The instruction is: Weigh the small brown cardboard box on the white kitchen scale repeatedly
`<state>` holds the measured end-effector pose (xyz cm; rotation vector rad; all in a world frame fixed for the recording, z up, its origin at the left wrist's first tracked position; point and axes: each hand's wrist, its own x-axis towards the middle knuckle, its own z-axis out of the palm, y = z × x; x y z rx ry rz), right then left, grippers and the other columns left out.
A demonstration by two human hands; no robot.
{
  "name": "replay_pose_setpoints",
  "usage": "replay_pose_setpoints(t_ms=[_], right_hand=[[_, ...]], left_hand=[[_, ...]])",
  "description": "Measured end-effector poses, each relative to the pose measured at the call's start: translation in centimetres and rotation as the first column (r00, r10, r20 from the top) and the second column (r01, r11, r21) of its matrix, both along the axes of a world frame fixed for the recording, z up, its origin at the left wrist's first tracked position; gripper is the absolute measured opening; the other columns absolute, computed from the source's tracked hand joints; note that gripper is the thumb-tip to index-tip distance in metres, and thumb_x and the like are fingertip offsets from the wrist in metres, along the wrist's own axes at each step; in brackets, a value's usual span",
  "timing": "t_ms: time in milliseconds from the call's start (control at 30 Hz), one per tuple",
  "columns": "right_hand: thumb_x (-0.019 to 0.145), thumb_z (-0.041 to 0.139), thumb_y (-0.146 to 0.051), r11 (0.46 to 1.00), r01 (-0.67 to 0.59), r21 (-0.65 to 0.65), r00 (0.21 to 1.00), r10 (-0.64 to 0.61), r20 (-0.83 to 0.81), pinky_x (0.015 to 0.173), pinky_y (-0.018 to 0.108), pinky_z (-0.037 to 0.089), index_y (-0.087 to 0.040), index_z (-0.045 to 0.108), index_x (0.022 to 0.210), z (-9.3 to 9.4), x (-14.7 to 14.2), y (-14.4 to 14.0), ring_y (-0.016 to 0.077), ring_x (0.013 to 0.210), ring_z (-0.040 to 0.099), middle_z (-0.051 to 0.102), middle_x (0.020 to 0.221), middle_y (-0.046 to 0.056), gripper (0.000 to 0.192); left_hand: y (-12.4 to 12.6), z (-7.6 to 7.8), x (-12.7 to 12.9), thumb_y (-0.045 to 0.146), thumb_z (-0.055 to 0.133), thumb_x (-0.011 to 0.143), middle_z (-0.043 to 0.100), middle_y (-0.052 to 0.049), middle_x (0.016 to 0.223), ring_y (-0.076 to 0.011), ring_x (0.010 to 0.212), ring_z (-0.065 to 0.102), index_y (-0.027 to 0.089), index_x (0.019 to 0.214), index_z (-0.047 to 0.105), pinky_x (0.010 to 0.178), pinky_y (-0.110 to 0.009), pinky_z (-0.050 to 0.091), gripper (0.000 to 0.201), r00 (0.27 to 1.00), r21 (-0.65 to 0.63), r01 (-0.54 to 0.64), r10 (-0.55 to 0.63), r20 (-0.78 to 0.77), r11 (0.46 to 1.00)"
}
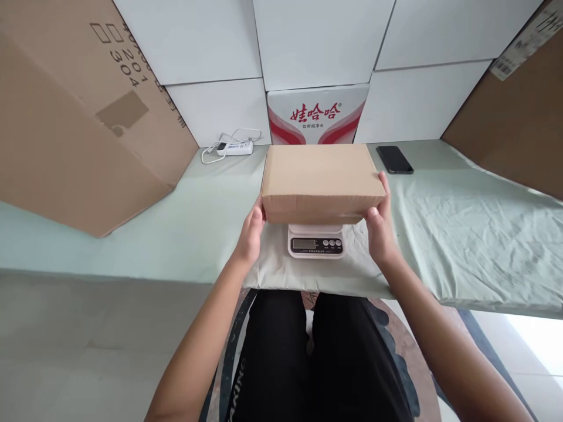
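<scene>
So the cardboard box (322, 181) was sitting on top of the little kitchen scale (315, 240), near the front edge of the table (176, 234), dead centre in front of the person. Left hand (251, 231) was pressed flat against the box's left end, right hand (380, 225) against its right end, both spread open and clamping it between the palms rather than curling round anything. Looked to me like the weighing step, box just resting on the platform. Letting go cleanly seemed the thing to get right, since any hand pressure would throw the reading off. The display was too small to read.
</scene>
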<state>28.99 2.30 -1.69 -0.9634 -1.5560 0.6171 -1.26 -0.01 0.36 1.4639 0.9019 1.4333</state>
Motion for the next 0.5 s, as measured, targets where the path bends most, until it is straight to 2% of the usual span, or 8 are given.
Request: replay_pose_setpoints(t_ms=[67,167,367,500], right_hand=[[0.105,0.047,-0.078,0.999,-0.012,-0.047,1.0,0.012,-0.004,0.146,0.066,0.023,-0.048,0.02,0.178,0.1,-0.5,-1.0,0.0333,0.179,0.021,0.026,0.191,-0.004,0.083],[0.104,0.05,-0.078,0.998,0.017,-0.065,1.0,-0.016,0.012,0.147,0.066,0.022,-0.046,0.028,0.176,0.6,-0.6,-1.4,0.0348,0.179,0.021,0.031,0.189,-0.003,0.082],[0.104,0.048,-0.08,0.996,0.054,-0.077,0.998,-0.051,0.04,0.146,0.069,0.02,-0.046,0.03,0.175,0.7,0.1,-1.1,0.0372,0.179,0.021,0.03,0.189,-0.002,0.081],[0.105,0.047,-0.078,0.994,0.051,-0.092,0.999,-0.049,0.019,0.145,0.072,0.021,-0.047,0.029,0.176,0.5,0.2,-1.1,0.0382,0.178,0.023,0.03,0.189,-0.002,0.08]], left_hand=[[-0.7,-0.8,0.0,0.092,0.037,0.099,0.067,-0.009,0.164,-0.0362,0.17,0.041,0.035,0.155,0.064,0.139,-0.054,0.04,0.085,1.0,-0.02,-0.009,0.009,0.002,1.0],[-1.0,-1.5,0.1,0.09,0.035,0.1,0.067,-0.009,0.163,-0.0361,0.169,0.044,0.034,0.156,0.063,0.137,-0.055,0.042,0.085,1.0,-0.035,-0.008,0.008,-0.003,0.999],[-0.9,-1.5,0.2,0.089,0.038,0.101,0.062,-0.008,0.168,-0.0361,0.172,0.038,0.034,0.156,0.064,0.14,-0.053,0.038,0.082,1.0,-0.026,0.018,-0.017,0.007,1.0],[-0.9,-1.2,0.1,0.089,0.039,0.1,0.058,-0.01,0.172,-0.0374,0.174,0.033,0.031,0.158,0.063,0.142,-0.056,0.032,0.085,0.999,-0.031,0.025,-0.025,0.024,0.999]])
